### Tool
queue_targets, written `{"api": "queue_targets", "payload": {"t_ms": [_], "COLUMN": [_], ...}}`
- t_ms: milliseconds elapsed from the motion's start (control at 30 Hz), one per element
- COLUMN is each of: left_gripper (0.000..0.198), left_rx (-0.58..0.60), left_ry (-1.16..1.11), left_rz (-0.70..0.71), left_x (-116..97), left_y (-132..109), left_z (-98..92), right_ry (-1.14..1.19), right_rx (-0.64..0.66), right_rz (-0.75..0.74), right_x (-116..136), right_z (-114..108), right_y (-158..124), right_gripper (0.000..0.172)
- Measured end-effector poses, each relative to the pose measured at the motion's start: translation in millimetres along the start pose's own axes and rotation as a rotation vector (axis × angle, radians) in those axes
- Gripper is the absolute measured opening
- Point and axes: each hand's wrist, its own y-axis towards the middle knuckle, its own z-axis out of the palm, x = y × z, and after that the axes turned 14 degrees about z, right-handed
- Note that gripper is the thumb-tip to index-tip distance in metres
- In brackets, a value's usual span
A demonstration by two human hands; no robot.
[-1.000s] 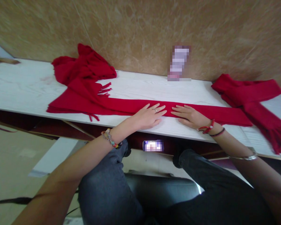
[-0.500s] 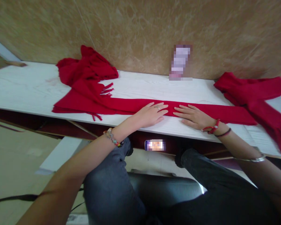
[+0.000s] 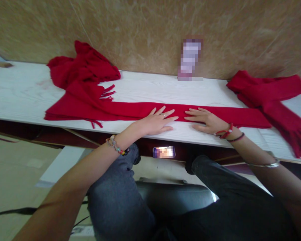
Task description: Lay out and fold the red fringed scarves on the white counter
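A red scarf (image 3: 130, 111) lies folded lengthwise into a long flat strip along the front of a white table (image 3: 150, 90). My left hand (image 3: 155, 122) rests palm down on the strip near its middle, fingers spread. Just right of it, my right hand (image 3: 203, 120) lies flat on the same strip, fingers also apart and pointing left. Neither hand grips the cloth. The scarf's left end widens into looser layers with fringe. Its right end meets another red scarf (image 3: 268, 93), crossed over itself with a fringed end toward the front.
At the back left a bunched heap of red cloth (image 3: 85, 65) touches the brown marbled wall (image 3: 140, 33). A blurred-out upright object (image 3: 190, 58) stands by the wall. Below the table edge a phone-like lit screen (image 3: 164, 152) shows on a dark shelf. A dark seat (image 3: 175, 197) is between my legs.
My left hand's fingers have spread wider on the strip, and my right thumb has moved away from its fingers. The whole view has shifted slightly; the scarves keep their arrangement.
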Motion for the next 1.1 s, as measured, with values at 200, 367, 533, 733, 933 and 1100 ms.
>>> {"api": "queue_targets", "payload": {"t_ms": [200, 367, 533, 733, 933, 1100], "left_gripper": [0.060, 0.059, 0.059, 0.048, 0.037, 0.037], "left_rx": [0.048, -0.016, -0.045, -0.138, -0.176, -0.283], "left_ry": [0.005, 0.149, 0.158, 0.207, 0.365, 0.352], "left_rz": [-0.147, -0.156, 0.075, 0.090, -0.132, -0.169], "left_x": [3, -5, -16, -13, -12, 7], "left_y": [-16, -19, -6, -4, -12, -1], "left_z": [-3.0, -1.8, 3.5, 0.5, -9.0, -2.2], "right_ry": [0.055, 0.065, 0.084, 0.083, 0.103, 0.111], "right_rx": [-0.030, -0.064, -0.071, -0.105, -0.151, -0.176], "right_rz": [-0.004, -0.020, -0.016, -0.011, -0.025, 0.004], "right_x": [-2, -3, -2, -1, 1, 10], "right_z": [1, 3, 2, 3, 4, -5], "right_y": [1, 1, 1, 1, 2, 10], "right_gripper": [0.036, 0.035, 0.035, 0.032, 0.030, 0.028]}}
